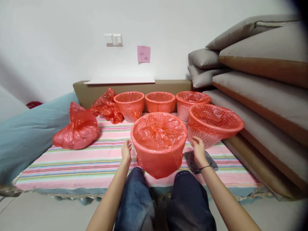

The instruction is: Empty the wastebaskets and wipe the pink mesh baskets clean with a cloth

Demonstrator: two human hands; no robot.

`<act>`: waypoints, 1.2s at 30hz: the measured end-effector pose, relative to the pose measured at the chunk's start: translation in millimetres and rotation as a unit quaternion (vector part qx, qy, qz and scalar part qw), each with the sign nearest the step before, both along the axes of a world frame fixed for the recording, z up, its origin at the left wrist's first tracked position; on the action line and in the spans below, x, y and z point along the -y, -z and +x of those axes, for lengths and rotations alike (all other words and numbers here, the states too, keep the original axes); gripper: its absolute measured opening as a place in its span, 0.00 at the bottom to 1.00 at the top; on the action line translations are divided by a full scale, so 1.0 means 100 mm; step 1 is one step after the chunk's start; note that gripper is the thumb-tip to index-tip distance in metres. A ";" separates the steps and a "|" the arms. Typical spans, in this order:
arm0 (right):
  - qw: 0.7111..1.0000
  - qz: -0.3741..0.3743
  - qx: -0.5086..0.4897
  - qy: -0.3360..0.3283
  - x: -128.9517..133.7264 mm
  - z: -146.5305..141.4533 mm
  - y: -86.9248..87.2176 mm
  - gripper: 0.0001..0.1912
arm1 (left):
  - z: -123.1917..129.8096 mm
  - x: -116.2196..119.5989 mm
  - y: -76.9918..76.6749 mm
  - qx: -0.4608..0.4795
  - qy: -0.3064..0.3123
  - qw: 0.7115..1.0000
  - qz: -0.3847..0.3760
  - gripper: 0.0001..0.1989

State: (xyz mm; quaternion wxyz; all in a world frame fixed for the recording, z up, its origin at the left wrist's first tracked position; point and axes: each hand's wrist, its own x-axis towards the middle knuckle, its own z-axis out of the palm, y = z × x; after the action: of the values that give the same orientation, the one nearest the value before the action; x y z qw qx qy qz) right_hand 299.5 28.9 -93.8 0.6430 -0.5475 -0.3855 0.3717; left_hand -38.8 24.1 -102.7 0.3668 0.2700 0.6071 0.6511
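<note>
A red plastic basket (158,149) stands in front of my knees, wrapped outside in a red plastic bag (157,168) whose film also covers its opening in gathered folds. My left hand (126,151) is just left of this basket, fingers apart and curved, holding nothing. On the other side my right hand (198,150) is also open and empty, between this basket and a second lined basket (214,123). Under my right wrist lies a folded dark grey cloth (190,160).
Behind stand three more red baskets (129,99), with a crumpled red bag (108,107) to their left. A filled red bag (78,131) sits far left on the striped cloth (110,160). Grey-brown cushions (262,86) are piled high on the right. A pink note (143,54) is on the wall.
</note>
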 end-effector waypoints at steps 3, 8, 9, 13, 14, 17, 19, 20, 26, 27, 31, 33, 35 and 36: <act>0.980 0.147 0.136 -0.005 -0.05 0.06 -0.77 0.17 | -0.17 0.06 -0.45 -0.044 -0.022 0.996 0.076 0.17; 0.695 0.225 0.559 -0.393 -0.30 -0.72 -1.57 0.14 | 0.09 0.22 -0.91 -0.286 0.021 0.931 0.228 0.21; 0.635 0.184 0.627 -0.413 -0.38 -0.88 -1.58 0.14 | 0.14 0.26 -0.92 -0.308 0.029 0.921 0.236 0.22; 0.514 0.117 0.739 -0.419 -0.70 -1.29 -1.39 0.27 | 0.12 0.43 -0.85 -0.344 0.039 0.909 0.234 0.23; 0.498 0.103 0.739 -0.442 -0.75 -1.33 -1.31 0.33 | 0.07 0.48 -0.82 -0.344 0.036 0.911 0.225 0.22; 0.457 -0.003 0.727 -0.512 -0.81 -1.38 -1.04 0.50 | -0.10 0.64 -0.72 -0.323 0.018 0.927 0.191 0.22; 0.450 -0.077 0.716 -0.529 -0.80 -1.39 -0.86 0.57 | -0.19 0.74 -0.66 -0.303 0.007 0.938 0.169 0.23; 0.451 -0.098 0.711 -0.530 -0.79 -1.40 -0.79 0.59 | -0.22 0.78 -0.63 -0.295 0.005 0.942 0.160 0.24; 0.471 0.016 0.715 -0.516 -0.80 -1.39 -0.92 0.31 | -0.35 0.89 -0.50 -0.250 -0.004 0.959 0.134 0.23; 0.477 0.034 0.726 -0.493 -0.82 -1.39 -1.01 0.24 | -0.35 0.89 -0.50 -0.244 -0.006 0.960 0.136 0.23; 0.444 -0.038 0.755 -0.481 -0.93 -1.48 -1.14 0.13 | -0.29 0.84 -0.51 -0.238 0.002 0.957 0.164 0.21; 0.404 -0.100 0.741 -0.527 -0.99 -1.56 -1.02 0.08 | -0.24 0.83 -0.51 -0.235 0.016 0.957 0.167 0.21; 0.378 -0.143 0.725 -0.557 -1.03 -1.64 -0.84 0.07 | -0.23 0.85 -0.50 -0.227 0.025 0.960 0.162 0.21; 0.372 -0.160 0.718 -0.566 -1.04 -1.68 -0.74 0.08 | -0.23 0.87 -0.49 -0.222 0.024 0.962 0.159 0.21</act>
State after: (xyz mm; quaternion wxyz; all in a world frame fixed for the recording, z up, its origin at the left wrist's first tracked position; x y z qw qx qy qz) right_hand 131.4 133.1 -20.1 -0.3359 -0.3553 -0.8555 0.1706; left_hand -62.2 -63.1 -54.1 0.1909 0.4768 0.5554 0.6540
